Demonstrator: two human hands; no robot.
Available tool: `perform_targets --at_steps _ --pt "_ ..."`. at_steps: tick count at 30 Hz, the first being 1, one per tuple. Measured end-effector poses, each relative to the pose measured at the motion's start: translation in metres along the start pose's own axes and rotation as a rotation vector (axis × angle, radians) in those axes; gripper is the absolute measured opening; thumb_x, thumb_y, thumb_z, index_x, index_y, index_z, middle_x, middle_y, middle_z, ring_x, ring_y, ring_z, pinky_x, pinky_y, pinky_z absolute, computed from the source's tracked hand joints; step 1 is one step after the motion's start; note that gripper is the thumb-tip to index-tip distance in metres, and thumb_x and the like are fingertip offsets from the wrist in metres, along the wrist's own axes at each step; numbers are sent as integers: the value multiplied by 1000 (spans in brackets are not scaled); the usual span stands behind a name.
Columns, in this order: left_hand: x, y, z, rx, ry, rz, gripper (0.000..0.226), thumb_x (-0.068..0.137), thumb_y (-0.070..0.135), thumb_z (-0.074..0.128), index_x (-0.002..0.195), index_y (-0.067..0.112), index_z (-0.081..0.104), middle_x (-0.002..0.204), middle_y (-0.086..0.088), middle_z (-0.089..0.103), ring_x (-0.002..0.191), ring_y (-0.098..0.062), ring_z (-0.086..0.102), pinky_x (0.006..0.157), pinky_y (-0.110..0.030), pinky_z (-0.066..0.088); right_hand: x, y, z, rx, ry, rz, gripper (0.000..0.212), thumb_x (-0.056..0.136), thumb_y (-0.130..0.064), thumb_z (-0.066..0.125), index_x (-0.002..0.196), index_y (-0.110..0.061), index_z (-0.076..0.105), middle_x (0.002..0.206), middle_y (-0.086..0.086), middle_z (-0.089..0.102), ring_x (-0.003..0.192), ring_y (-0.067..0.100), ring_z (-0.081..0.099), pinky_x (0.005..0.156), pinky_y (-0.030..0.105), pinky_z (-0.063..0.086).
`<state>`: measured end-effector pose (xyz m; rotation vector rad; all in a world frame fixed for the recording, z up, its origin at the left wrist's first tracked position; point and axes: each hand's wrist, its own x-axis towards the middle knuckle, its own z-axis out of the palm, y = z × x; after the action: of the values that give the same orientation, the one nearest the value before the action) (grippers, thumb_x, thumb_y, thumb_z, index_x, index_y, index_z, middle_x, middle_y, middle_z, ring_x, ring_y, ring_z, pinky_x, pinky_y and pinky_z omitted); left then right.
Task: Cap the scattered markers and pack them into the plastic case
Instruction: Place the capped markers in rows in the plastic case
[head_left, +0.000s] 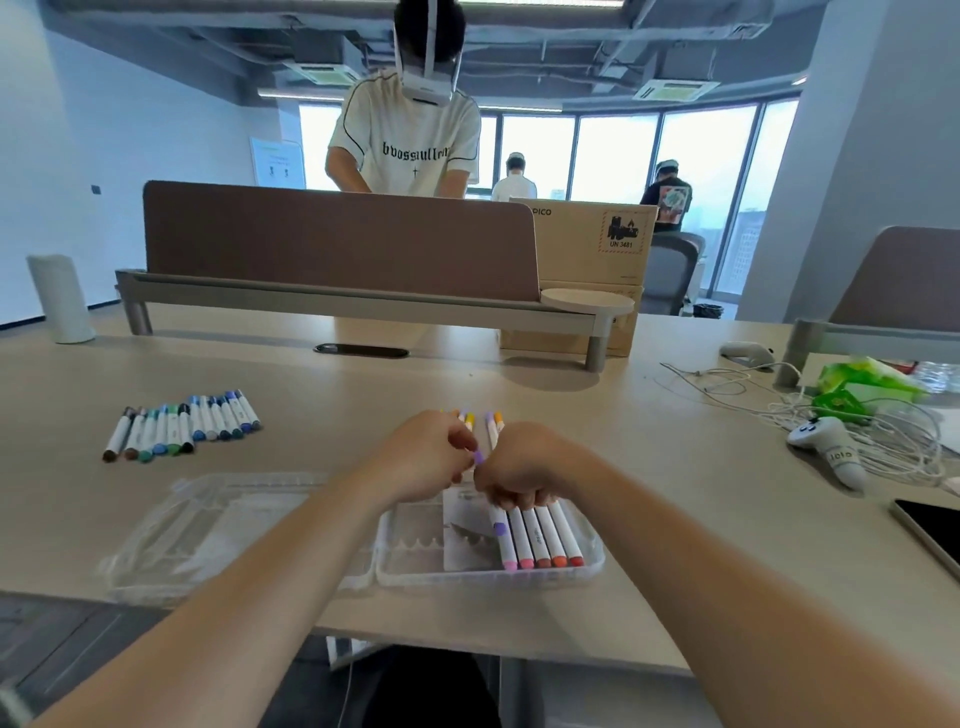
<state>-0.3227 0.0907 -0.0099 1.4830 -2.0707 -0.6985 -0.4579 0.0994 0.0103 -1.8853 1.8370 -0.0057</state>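
The clear plastic case (592, 564) lies open at the table's near edge, its lid (171, 535) folded out to the left. Several capped white markers (540, 540) with pink, red and orange ends lie side by side in its right half. My right hand (519, 473) grips a white marker with a purple end (500, 522) over the case. My left hand (431, 452) pinches a purple cap (478, 458) right at that marker's top. More markers (493, 423) with yellow and purple caps lie just behind my hands, partly hidden.
A row of blue, green and brown markers (182, 426) lies at the left of the table. White cables (857, 415), a white controller (831, 449) and green packaging (857, 387) sit at the right; a dark tablet (935, 530) lies at the right edge. A desk divider (337, 244) stands behind.
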Motion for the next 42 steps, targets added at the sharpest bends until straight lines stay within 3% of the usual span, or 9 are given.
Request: perform_targets --at_steps 3,8,10,14,27,32,35,38,42 --pt "-9 6 5 168 -90 28 31 89 6 56 114 13 71 117 -10 69 105 -26 62 80 -29 49 -3 2 9 9 -52 27 42 97 -20 46 57 -9 49 32 -2 43 32 12 36 39 18 29" --pt "-15 1 9 213 -237 -35 45 87 16 63 131 28 59 112 -4 68 65 -18 64 54 -24 52 -2 11 9 31 18 26 45 98 -26 51 57 -7 51 52 6 48 40 15 40 41 21 32" --pt "-14 -1 9 231 -270 -19 50 86 25 69 134 26 57 105 -6 69 62 -20 64 58 -29 55 -2 14 8 10 11 21 44 96 -26 53 56 -8 51 49 4 47 38 14 39 41 21 32" --pt "-14 -3 11 286 -296 -20 64 81 42 75 137 24 52 110 -5 66 80 -24 69 71 -35 58 -1 16 8 -20 -27 20 41 94 -24 58 56 -11 50 31 -5 43 27 8 37 42 20 33" --pt "-8 -10 15 293 -319 27 75 73 50 79 138 27 52 136 6 53 110 -20 59 87 -40 56 16 17 4 -69 -167 76 45 94 -31 60 56 -12 47 36 -3 40 30 10 34 44 21 29" --pt "-3 -8 13 313 -340 16 67 72 48 81 131 26 58 116 -5 67 81 -17 69 74 -34 60 16 15 1 -85 -187 65 44 94 -30 60 56 -12 48 38 -3 39 30 10 33 43 20 28" --pt "1 -5 0 296 -311 58 49 80 45 75 123 24 67 108 3 70 93 -11 65 85 -30 54 18 17 -2 -71 -162 43 39 91 -26 63 56 -13 52 41 -3 42 35 11 34 43 20 29" --pt "9 -10 -12 79 -202 32 26 91 30 66 113 18 72 92 4 72 73 -1 64 63 -15 50 27 20 -4 -6 -61 6 34 89 -21 62 56 -13 55 41 -3 45 33 11 36 42 19 28" --pt "26 -25 -22 -28 6 -26 19 93 16 59 108 16 71 90 -2 74 73 -10 67 65 -26 52 50 16 -8 -41 141 -21 30 92 -24 62 70 -5 64 63 8 62 50 19 54 50 23 44"
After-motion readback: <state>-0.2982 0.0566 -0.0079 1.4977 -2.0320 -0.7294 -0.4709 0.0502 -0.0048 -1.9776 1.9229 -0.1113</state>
